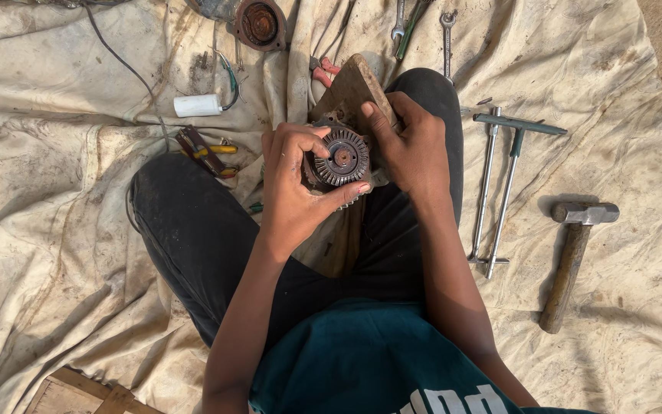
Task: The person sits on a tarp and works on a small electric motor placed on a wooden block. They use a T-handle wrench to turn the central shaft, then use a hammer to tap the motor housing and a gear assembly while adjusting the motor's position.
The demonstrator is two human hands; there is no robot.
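Teal shirt fabric [362,360] fills the bottom of the view, above it dark trousers [193,222] of a person seated cross-legged on a soiled canvas sheet [55,253]. Both hands meet over the lap around a round, rusty motor part with radial slots [344,157], which rests against a wooden block [354,88] propped between the knees. Left hand [296,188] wraps the part from the near side, fingers curled over its upper rim and thumb pressed along its lower edge: a closed, firm hold. Right hand [411,146] is closed against the part's far side and the block, fingers laid upward along the wood; whether it clamps the part or only steadies it cannot be told. Judgement: the step in hand appears to be seating or turning the slotted part by hand on its housing, with no tool yet applied. A next move would call for keeping the part square against the block while one hand is freed. Within reach: hammer [572,257] and two T-handle wrenches [499,188] to the right, pliers [204,149] and a white cylinder [198,105] to the left, spanners [446,38] beyond.
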